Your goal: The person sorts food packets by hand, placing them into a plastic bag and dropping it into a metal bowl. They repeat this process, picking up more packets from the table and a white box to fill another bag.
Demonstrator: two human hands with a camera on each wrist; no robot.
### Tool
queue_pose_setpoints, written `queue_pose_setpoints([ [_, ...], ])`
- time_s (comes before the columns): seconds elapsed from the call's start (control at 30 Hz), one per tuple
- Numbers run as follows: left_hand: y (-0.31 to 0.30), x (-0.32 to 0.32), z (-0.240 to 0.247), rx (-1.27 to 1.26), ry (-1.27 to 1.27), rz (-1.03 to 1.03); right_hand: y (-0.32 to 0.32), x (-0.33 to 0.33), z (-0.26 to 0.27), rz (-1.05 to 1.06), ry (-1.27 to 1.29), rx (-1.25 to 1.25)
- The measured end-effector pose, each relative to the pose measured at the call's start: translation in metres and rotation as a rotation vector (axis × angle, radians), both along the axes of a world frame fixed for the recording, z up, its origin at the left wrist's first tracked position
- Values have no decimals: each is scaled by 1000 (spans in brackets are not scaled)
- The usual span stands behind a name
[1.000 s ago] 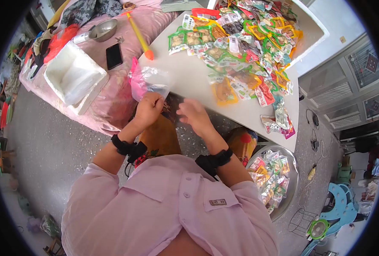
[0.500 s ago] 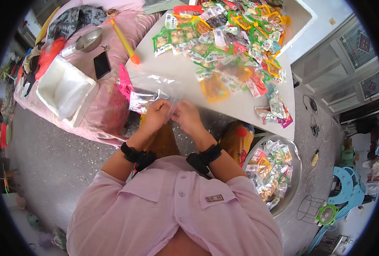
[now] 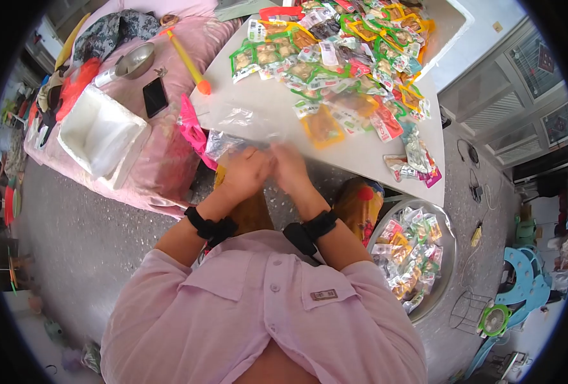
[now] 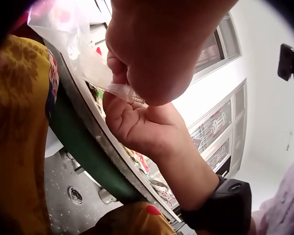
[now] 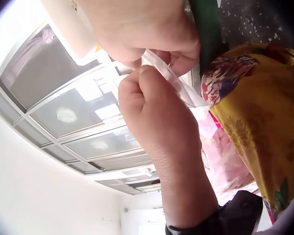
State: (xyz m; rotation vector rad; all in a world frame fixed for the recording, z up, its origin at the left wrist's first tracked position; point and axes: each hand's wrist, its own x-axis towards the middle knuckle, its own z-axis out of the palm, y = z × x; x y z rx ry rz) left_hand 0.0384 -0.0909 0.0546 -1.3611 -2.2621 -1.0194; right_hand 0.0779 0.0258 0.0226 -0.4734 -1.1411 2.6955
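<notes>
A clear plastic bag point(image 3: 232, 120) extends from the hands toward the table's front corner. My left hand point(image 3: 245, 173) pinches its gathered edge with curled fingers. Right beside it, my right hand point(image 3: 289, 169) is slightly blurred in the head view. The left wrist view shows the right hand point(image 4: 142, 125) with fingers curled at the bag's narrow end point(image 4: 120, 90). In the right wrist view, the whitish plastic of the bag point(image 5: 183, 90) runs between both hands, with the left hand's point(image 5: 159, 110) thumb pressed against it. A pink plastic piece point(image 3: 193, 128) lies just left of the bag.
Several colourful snack packets point(image 3: 322, 125) are heaped on the white table point(image 3: 261, 102). A metal basin point(image 3: 447, 256) of packets stands low at right. On the pink-covered bed point(image 3: 168, 150) are a white foam box point(image 3: 98, 134), a phone point(image 3: 155, 97) and a metal bowl point(image 3: 135, 61).
The right hand was apart from the left at first, then came in to the bag's edge. Now both hands are close together there, and the bag lies more crumpled.
</notes>
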Motion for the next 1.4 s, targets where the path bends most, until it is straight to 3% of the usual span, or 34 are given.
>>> queue_pose_setpoints([
  [0.17, -2, -20, -20, 114, -80, 118, 0, 1, 6, -25, -120, -39],
  [0.27, 2, -18, 3, 188, 306, 63, 4, -5, 1, -12, -27, -78],
  [0.37, 6, -25, 19, 148, 361, 21, 8, -15, 8, -5, 26, -39],
  [0.47, 12, -37, 1, -190, -18, 95, 12, -27, 10, -9, -102, 137],
  [0.57, 22, -46, -22, -259, -205, 106, 20, -30, 13, -103, -157, 413],
  [0.77, 39, -42, -17, -343, -179, 193, 79, -31, 8, -460, 192, 1849],
  [0.87, 48, -46, -18, -417, -228, 227, 100, -24, 16, -47, -288, 2033],
  [0.97, 58, -52, -26, -501, -169, 196, 97, -17, 7, -133, -369, 1992],
  [1.07, 66, -47, -23, -514, -221, 172, 74, 5, 38, -13, -356, 1923],
  [1.17, 69, -39, -11, -490, -336, 184, 67, 11, 45, 114, -171, 1680],
  [1.27, 71, -38, -15, -371, -409, 255, 68, 10, 40, 246, -140, 1682],
  [1.37, 71, -36, -16, -362, -406, 210, 65, 5, 3, -1, -131, 1885],
  [1.4, 71, -36, -15, -344, -412, 211, 64, 3, 7, 34, -194, 1870],
])
